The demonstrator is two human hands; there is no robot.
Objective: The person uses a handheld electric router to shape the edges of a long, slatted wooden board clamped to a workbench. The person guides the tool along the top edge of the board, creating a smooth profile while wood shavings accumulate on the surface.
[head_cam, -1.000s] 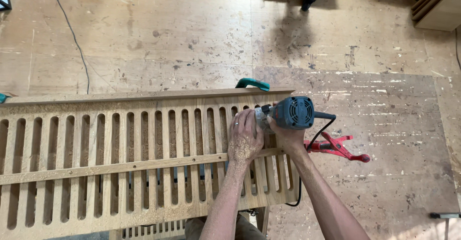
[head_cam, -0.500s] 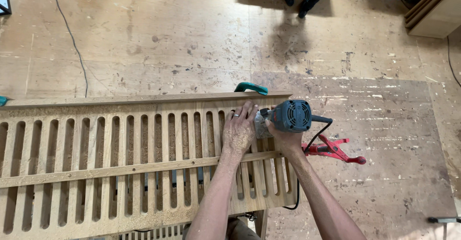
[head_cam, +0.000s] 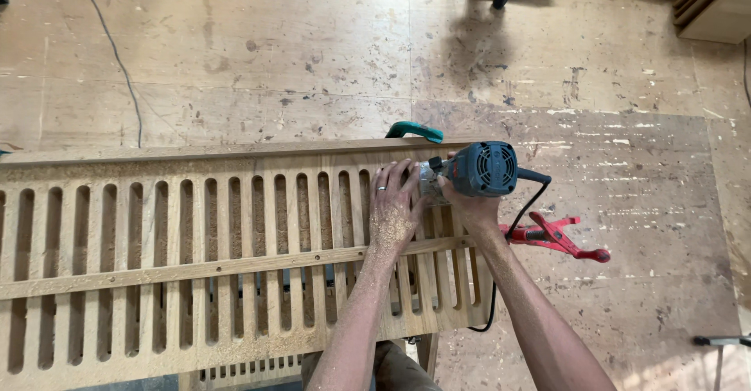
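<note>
Far left: a dark cable (head_cam: 117, 54) runs across the scuffed plywood floor (head_cam: 274, 39), well apart from the work.

Centre-left: a long slotted wooden panel (head_cam: 156, 227) lies flat across the view, its many parallel slots dusted with sawdust. A thin wooden strip (head_cam: 195, 270) crosses the slats lengthwise. Whatever carries the panel is mostly hidden beneath it (a bit of a leg or stand shows near the lower edge).

Centre: the left hand (head_cam: 393, 207) rests flat on the slats, fingers spread apart, palm pressing down, gripping nothing; it is coated in sawdust and sits just beside the tool's base.

Right of it: a blue-grey compact router (head_cam: 477, 170) stands upright on the panel near its right end, at the upper rail. The right hand (head_cam: 469, 203) is wrapped around the router's body, clamped on it. A green clamp handle (head_cam: 415, 131) shows just beyond the panel's far edge; the router's black cord (head_cam: 528, 203) drops off the right end.

Further right: a red clamp (head_cam: 555, 238) lies on the floor, apart from the panel.

Judgement: the step in hand looks like routing at the last slots near the right end. The next move calls for steady downward pressure from the left hand, a firm hold on the router, and the cord kept away from the cutter.
</note>
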